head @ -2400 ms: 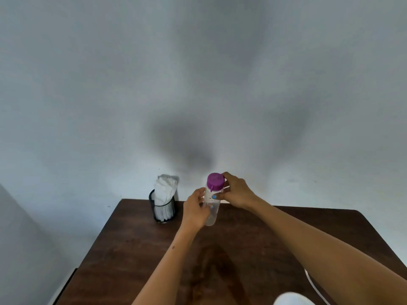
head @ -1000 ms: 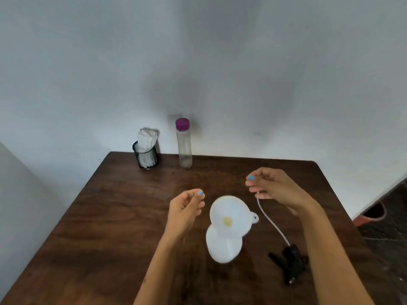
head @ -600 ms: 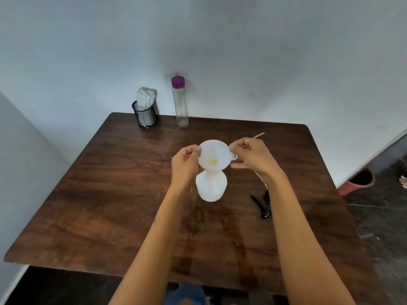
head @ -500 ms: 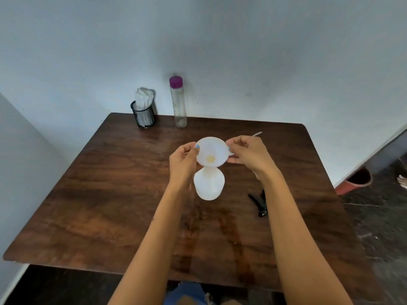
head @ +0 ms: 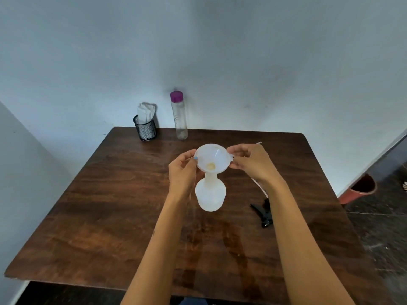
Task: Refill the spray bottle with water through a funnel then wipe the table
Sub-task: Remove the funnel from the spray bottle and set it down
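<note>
A white funnel (head: 212, 158) sits with its stem in the neck of the white spray bottle (head: 210, 198), which stands open at the middle of the dark wooden table (head: 110, 205). My left hand (head: 182, 172) pinches the funnel's left rim. My right hand (head: 251, 161) pinches its right rim at the small tab. The black spray head (head: 263, 213) with its thin white tube lies on the table to the right, partly hidden by my right forearm. A clear water bottle (head: 179, 116) with a purple cap stands at the table's back edge.
A black mesh cup (head: 145, 128) holding white tissues stands at the back left beside the water bottle. A wet streak (head: 231, 238) runs down the table's near middle. A red pot (head: 359, 190) stands on the floor to the right.
I set the capped water bottle down at the back and brought both hands to the funnel. Since half a second ago the funnel sits higher above the bottle body, its stem showing.
</note>
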